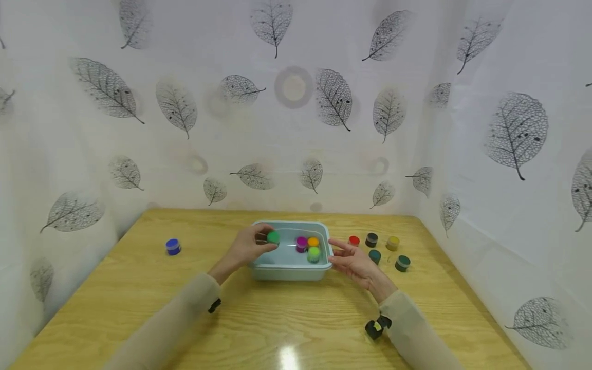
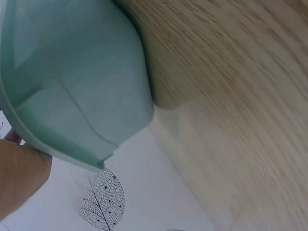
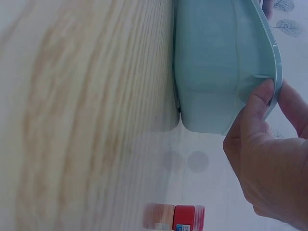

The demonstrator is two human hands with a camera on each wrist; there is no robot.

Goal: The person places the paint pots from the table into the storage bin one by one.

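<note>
My left hand [image 1: 246, 247] holds a small paint jar with a green lid [image 1: 273, 237] between thumb and fingers, above the left end of a light blue plastic basin [image 1: 291, 273]. In the left wrist view the basin's outer wall hides the jar and most of that hand. Inside the basin, toward its right, sit a purple jar [image 1: 301, 244], an orange jar [image 1: 313, 241] and a light green jar [image 1: 313, 254]. My right hand [image 1: 357, 265] pinches the basin's right rim, thumb on one side and fingers on the other, as the right wrist view shows.
Right of the basin stand several paint jars: red [image 1: 354, 241], black [image 1: 371, 240], yellow [image 1: 392, 243], teal [image 1: 374, 256] and dark green [image 1: 403, 263]. A blue jar [image 1: 173, 246] is far left on the wooden table [image 1: 259, 324]. A leaf-patterned curtain [image 1: 287, 133] borders the table.
</note>
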